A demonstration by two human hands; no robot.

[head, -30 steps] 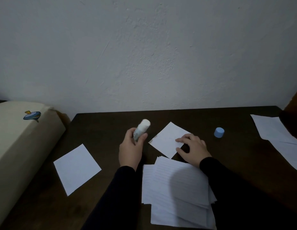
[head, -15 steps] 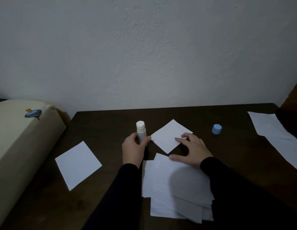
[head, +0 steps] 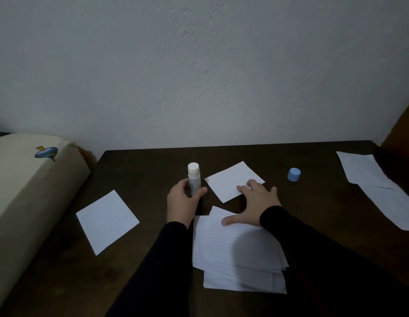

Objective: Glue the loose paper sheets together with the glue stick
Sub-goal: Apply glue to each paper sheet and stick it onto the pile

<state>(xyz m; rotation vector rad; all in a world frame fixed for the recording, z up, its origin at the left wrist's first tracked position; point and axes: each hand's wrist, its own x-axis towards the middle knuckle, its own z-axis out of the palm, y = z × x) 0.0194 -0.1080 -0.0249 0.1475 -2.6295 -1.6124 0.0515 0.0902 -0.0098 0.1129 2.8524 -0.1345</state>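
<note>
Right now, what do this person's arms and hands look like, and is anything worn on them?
Both arms are covered by long, plain black sleeves that end at the wrists. The left hand and right hand are bare: no gloves, and no rings, watch or markings show in this dim view.

A pale wall (head: 199, 72) fills the upper half of the view, its plaster rough and scored with faint scratches and small bumps. Below it sits a dark brown wooden table (head: 139, 170), its far edge set close against the wall. To the left lies a cream-coloured cushion (head: 23, 195) — rounded along its edge, with a small blue and yellow spinning-top picture (head: 46, 153) on top. At the far right a reddish-brown piece of wood (head: 402, 126) rises beside the table. The light is dim and cool — shadows are soft.
</note>
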